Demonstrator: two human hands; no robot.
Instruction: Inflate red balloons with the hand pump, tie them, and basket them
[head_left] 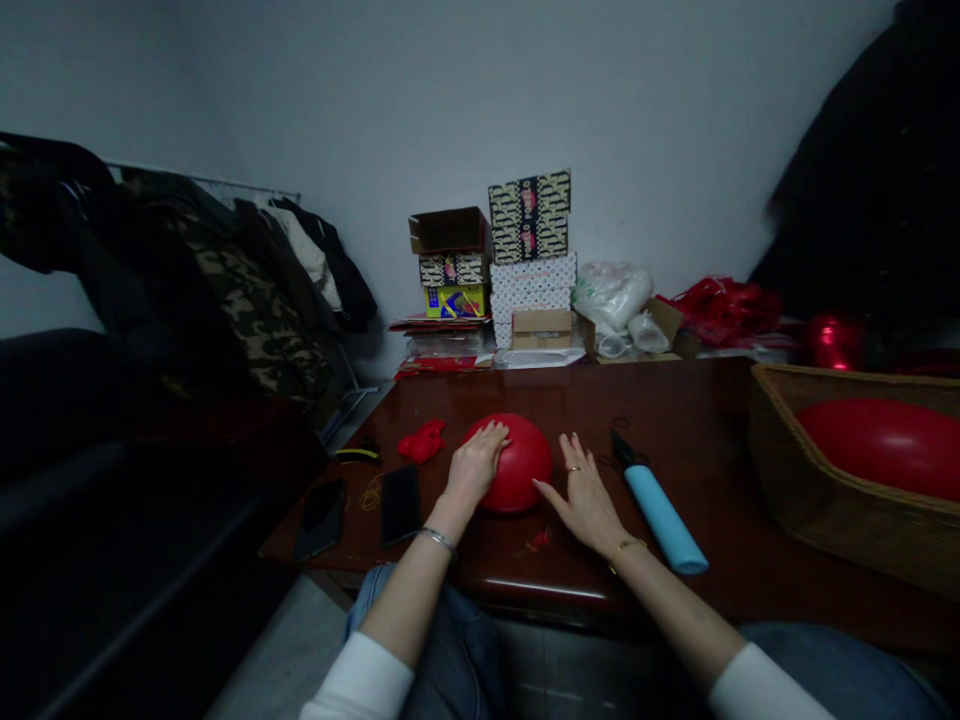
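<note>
A round, inflated red balloon (529, 465) rests on the dark wooden table in front of me. My left hand (480, 460) lies over its left side, fingers together and curved on the surface, holding it. On the other side, my right hand (586, 500) is open with the fingers stretched out, its thumb tip near the balloon. A light blue hand pump (666, 520) with a black nozzle lies to the right of that hand. Small red scraps (538, 540) are on the table just below the balloon.
A wicker basket (780, 440) holding a large red balloon (892, 440) stands at the right. Left of my hands are a red crumpled item (422, 441), yellow-black pliers (358, 454), a gold cord (370, 494) and two dark phones (400, 505). Stacked boxes (530, 220) stand behind.
</note>
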